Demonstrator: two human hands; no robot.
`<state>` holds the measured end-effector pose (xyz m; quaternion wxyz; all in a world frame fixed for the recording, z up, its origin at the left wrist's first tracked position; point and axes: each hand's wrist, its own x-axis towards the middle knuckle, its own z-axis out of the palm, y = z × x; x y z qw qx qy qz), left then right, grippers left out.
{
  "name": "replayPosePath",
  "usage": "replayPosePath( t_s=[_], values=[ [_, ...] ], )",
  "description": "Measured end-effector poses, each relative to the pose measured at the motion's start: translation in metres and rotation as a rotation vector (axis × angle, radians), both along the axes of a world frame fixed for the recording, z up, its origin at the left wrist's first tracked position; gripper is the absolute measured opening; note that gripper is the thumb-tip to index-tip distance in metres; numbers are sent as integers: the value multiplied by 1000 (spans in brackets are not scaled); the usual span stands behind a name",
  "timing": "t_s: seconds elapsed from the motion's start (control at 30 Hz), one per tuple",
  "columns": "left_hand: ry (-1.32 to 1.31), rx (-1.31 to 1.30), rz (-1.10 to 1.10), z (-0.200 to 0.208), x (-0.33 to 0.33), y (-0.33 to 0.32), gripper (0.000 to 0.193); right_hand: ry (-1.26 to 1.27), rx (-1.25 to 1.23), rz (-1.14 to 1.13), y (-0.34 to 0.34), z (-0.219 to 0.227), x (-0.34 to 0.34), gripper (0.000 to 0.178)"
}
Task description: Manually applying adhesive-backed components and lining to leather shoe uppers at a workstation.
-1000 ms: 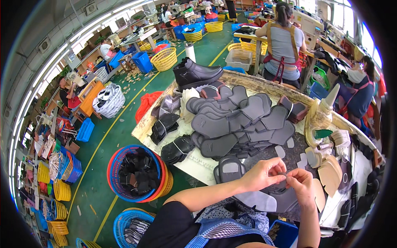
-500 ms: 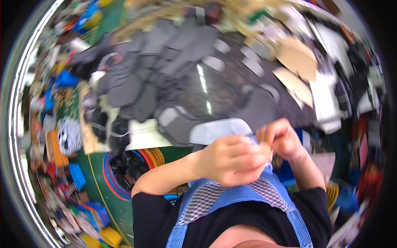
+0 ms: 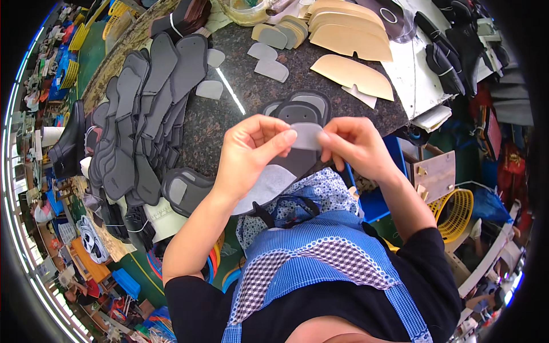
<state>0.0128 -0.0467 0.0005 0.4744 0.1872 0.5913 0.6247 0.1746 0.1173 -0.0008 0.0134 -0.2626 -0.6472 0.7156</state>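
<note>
Out over the table's near edge, my left hand [image 3: 251, 151] pinches one end of a small pale grey rounded patch [image 3: 306, 137]. My right hand [image 3: 357, 147] has the other end between thumb and fingers. Right behind the patch lie dark grey insoles [image 3: 303, 108], partly covered by my hands. Below my left hand is a larger light grey curved sheet [image 3: 267, 184], partly hidden by the wrist. Another dark insole with a grey patch [image 3: 178, 188] lies left of my left forearm.
A heap of dark grey insoles [image 3: 134, 114] covers the left of the speckled stone tabletop [image 3: 229, 134]. Loose grey patches [image 3: 271, 70] and tan curved boards [image 3: 349, 43] sit at the back. A blue crate [image 3: 374, 200] and yellow basket [image 3: 456, 211] stand at the right.
My hands have moved from close together near my body to farther out over the table, somewhat apart. The patch now shows stretched between them. The view has shifted too.
</note>
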Motion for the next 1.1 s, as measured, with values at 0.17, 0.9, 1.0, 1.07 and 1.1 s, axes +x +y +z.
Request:
replayPosePath(
  t_s=[0.17,0.9,1.0,1.07,1.1],
  values=[
    [319,-134,41,-16,-14,24,45,-74,219,-3,12,-15,-29,30],
    [1761,-751,313,6,-204,-167,39,-116,1163,-146,116,-23,3,35],
    [1805,-860,452,10,-209,-162,26,-86,1055,-19,115,-12,2,30],
    [1885,-669,667,24,-203,-163,26,-111,1089,-5,110,-11,5,27],
    [1949,-633,733,41,-190,-163,26,-131,1113,14,109,-12,9,24]
  ],
)
